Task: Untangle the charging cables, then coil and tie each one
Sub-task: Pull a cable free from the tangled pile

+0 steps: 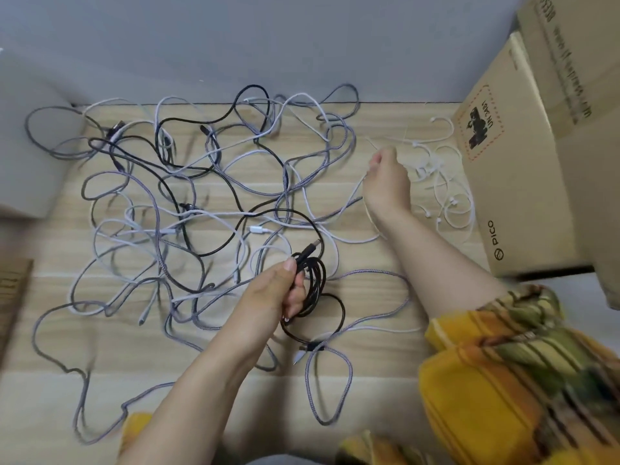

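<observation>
Several black, grey and white charging cables (188, 203) lie tangled across the wooden floor (214, 357). My left hand (278, 290) grips a coiled black cable (313, 280), its plug sticking up above my thumb. One loose loop of that cable trails onto the floor below the coil. My right hand (385, 179) reaches to the far right and pinches a thin white zip tie (372, 144) at the edge of a pile of white zip ties (443, 182).
A cardboard box (523, 156) marked PICO stands at the right, right behind the ties. A grey wall (235, 38) closes the back. A grey block (30, 162) sits at the left. My yellow patterned clothing (503, 380) fills the lower right.
</observation>
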